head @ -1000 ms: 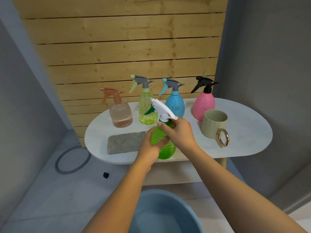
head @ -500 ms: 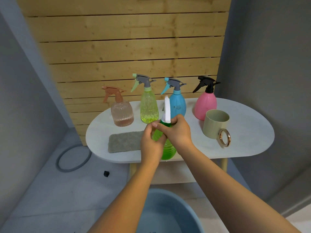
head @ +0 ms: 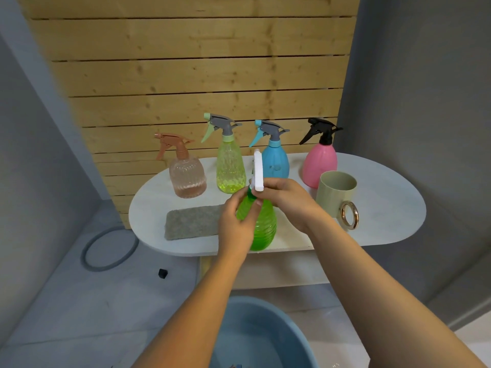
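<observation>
A: Where is the green bottle (head: 263, 227)?

B: Upright at the front edge of the tabletop (head: 385, 208), between both hands. I cannot tell whether its base rests on the tabletop or hangs just above it.

A: How is it held?

B: The left hand (head: 235, 229) grips the ribbed body from the left, fingers curled round it. The right hand (head: 291, 204) sits higher. Its fingers (head: 269, 185) are curled and pinch the neck right under the white sprayer (head: 258, 168), which stands up narrow, seen end-on.

A: What stands behind?

B: Four bottles with trigger heads stand in a row along the slatted wood wall (head: 186, 75). From left to right they are a peach bottle (head: 187, 176), a yellow bottle (head: 229, 168), a blue bottle (head: 277, 162) and a pink bottle (head: 320, 163). The sprayer overlaps the blue one in view.

A: And beside the hands?

B: A grey cloth (head: 191, 221) lies flat to the left, its right end hidden behind the left hand. A beige mug (head: 336, 192) with a gold ring handle stands to the right, just in front of the pink bottle.

A: And lower down?

B: A blue basin (head: 255, 335) sits on the floor under the forearms. A grey ring (head: 109, 251) lies on the floor to the left.
</observation>
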Demonstrator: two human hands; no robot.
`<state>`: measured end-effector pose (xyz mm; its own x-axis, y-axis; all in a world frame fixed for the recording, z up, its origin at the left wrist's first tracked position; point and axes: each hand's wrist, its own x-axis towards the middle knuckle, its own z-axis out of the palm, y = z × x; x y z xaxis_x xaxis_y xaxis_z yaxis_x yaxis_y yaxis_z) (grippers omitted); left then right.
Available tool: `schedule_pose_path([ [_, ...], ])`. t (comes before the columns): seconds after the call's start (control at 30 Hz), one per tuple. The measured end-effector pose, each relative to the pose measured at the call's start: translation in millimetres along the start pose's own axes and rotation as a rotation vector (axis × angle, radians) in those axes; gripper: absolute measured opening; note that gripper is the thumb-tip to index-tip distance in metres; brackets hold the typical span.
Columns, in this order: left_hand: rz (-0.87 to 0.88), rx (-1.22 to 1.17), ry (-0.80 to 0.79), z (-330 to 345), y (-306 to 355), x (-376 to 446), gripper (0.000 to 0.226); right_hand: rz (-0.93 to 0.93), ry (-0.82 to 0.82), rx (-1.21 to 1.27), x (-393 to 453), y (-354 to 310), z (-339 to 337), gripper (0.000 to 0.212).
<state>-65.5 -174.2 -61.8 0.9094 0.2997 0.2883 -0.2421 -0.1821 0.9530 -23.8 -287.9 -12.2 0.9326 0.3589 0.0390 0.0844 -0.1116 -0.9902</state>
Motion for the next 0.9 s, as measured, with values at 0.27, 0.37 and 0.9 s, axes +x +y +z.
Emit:
schedule_pose_path([
  [0.27, -0.062, 0.046, -0.132, -5.5, -13.3, -1.5, 0.050, 0.058, 0.339, 0.007, 0.0, 7.4, 26.7, 0.043],
  [0.37, -0.177, 0.066, -0.207, -10.0, -13.1, 1.1, 0.046, -0.010, 0.345, 0.067, -8.8, 13.8, 38.7, 0.034],
  [0.9, -0.134, 0.070, -0.293, -12.6, -12.6, -2.2, 0.041, -0.095, 0.404, 0.295, -15.2, 31.4, 46.9, 0.028],
])
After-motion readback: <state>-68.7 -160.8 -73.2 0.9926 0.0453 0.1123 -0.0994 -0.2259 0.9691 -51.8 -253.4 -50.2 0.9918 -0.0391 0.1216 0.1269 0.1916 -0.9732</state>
